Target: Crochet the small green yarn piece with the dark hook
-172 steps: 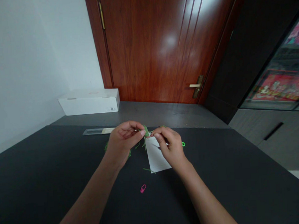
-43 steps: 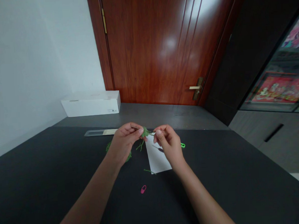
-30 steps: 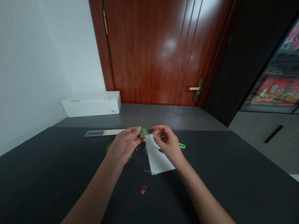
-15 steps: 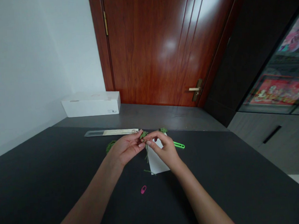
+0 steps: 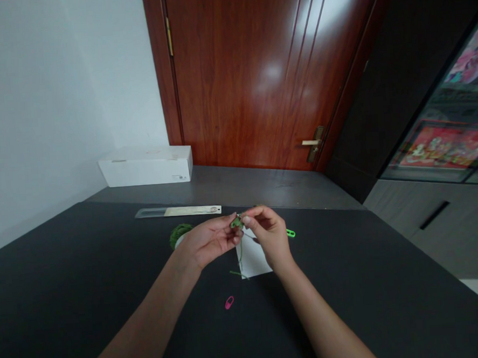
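A small green crocheted piece (image 5: 236, 222) is pinched between the thumb and fingers of my left hand (image 5: 212, 237). At its right edge, the thumb and forefinger of my right hand (image 5: 268, 231) close on it. A strand of green yarn (image 5: 241, 254) hangs from the piece over a white sheet of paper (image 5: 254, 262). Any small tool between the fingertips is too fine to make out. Left of my left hand sits a green yarn ball (image 5: 180, 234), partly hidden by the wrist.
A pink stitch marker (image 5: 229, 303) lies on the black tabletop (image 5: 200, 332) between my forearms. Beyond my right hand a bright green plastic piece (image 5: 291, 233) pokes out. Farther back are a long slim packet (image 5: 184, 211) and a white box (image 5: 149, 168) by the wall.
Both hands have shifted slightly right with the green piece. My right hand now covers the green bit at the paper's top and more of the bright green plastic.
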`<state>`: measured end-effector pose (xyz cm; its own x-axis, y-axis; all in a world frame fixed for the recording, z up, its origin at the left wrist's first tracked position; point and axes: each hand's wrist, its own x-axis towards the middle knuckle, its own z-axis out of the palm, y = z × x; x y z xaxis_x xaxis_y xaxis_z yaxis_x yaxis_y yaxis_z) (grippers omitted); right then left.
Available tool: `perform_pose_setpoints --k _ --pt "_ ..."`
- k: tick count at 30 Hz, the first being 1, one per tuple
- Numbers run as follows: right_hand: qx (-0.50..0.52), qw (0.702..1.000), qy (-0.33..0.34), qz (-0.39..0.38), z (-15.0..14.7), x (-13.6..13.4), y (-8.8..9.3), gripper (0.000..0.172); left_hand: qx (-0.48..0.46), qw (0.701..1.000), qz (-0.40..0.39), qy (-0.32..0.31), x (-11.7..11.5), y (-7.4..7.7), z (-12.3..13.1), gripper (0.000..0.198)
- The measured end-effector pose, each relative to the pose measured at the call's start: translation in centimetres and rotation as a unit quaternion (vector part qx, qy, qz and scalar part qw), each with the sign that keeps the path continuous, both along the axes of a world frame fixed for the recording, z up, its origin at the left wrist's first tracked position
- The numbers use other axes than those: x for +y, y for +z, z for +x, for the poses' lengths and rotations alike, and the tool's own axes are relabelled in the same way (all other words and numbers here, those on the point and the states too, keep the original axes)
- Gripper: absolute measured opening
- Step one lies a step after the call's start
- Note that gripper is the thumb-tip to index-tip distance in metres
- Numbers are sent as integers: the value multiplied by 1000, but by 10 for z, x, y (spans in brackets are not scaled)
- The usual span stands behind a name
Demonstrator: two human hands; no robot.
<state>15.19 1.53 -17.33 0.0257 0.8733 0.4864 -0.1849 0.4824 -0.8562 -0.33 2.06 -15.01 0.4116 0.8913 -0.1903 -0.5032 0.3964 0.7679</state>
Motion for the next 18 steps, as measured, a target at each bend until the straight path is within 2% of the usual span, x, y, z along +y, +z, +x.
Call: perform_pose_setpoints --k 4,9,13,18 --pt "48 998 4 -32 -1 1 2 30 36 998 48 -1 -1 -1 -1 6" --pt "47 998 -10 -28 -2 1 3 34 94 983 159 22 -3 -1 1 11" --pt "75 997 -10 8 -1 -1 8 33 133 960 235 67 -4 -2 9 11" --pt "110 993 33 -9 1 -1 14 30 158 932 291 147 -3 -3 14 13"
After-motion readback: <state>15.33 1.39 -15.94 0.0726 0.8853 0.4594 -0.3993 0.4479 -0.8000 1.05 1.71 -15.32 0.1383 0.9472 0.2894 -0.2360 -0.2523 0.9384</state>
